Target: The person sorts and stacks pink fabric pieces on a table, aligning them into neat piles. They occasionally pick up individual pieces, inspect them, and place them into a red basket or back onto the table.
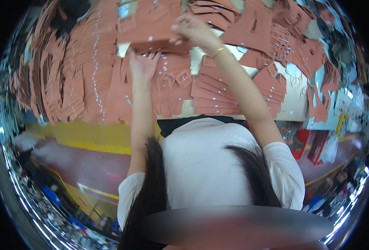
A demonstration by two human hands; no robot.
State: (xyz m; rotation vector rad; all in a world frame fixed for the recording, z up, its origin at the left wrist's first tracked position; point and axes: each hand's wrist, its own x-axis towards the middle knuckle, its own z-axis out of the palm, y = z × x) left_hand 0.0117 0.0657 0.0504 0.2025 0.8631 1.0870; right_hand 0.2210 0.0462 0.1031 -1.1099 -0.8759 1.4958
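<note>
A flat terracotta-coloured cut piece (151, 25), which looks like fabric or leather, lies at the far middle of the table with its near edge raised and folded. My left hand (145, 66) is palm up just below that edge, thumb and fingers spread, the fingertips close to it or touching it. My right hand (195, 33) is at the piece's right side, fingers bent and closed near its edge; motion blurs them somewhat. A gold bracelet (218, 51) circles the right wrist. Beneath my left forearm lie more cut pieces, and frame-shaped pieces (174, 81) sit beside it.
Overlapping rows of terracotta pieces (80, 79) with small white labels cover the table's left side. Fanned stacks (215, 93) lie at the right, near loose string loops (295, 79). Red crates (315, 146) stand below the table's right end. Yellow marking (92, 139) runs along the near edge.
</note>
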